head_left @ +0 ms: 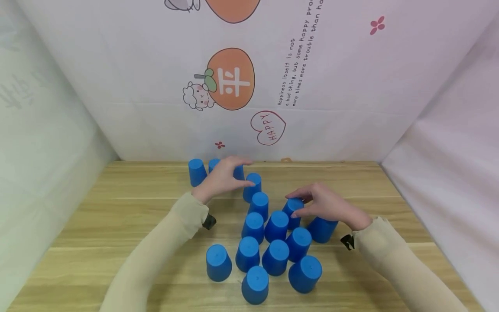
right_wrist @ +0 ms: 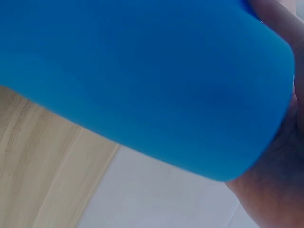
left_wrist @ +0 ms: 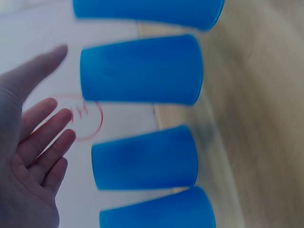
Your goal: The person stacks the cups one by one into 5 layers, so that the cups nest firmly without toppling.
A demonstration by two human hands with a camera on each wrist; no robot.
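Observation:
Many blue plastic cups stand upside down on the table. My left hand (head_left: 223,177) is above the back cups, its thumb near the top of one cup (head_left: 254,178). In the left wrist view, this hand (left_wrist: 35,152) holds nothing, and several cups (left_wrist: 140,70) appear beside it. My right hand (head_left: 326,203) has its thumb and fingers on either side of another cup (head_left: 295,205). Under that wrist stands one more cup (head_left: 322,229), partly covered. A large cup side (right_wrist: 156,85) fills most of the right wrist view, hiding the fingertips.
Toward the front are loosely grouped cups, with one cup (head_left: 218,262) apart on the left and one (head_left: 255,285) nearest me. At the back left stands a cup (head_left: 197,172). A printed white cloth (head_left: 331,130) rises behind the wooden table (head_left: 128,208).

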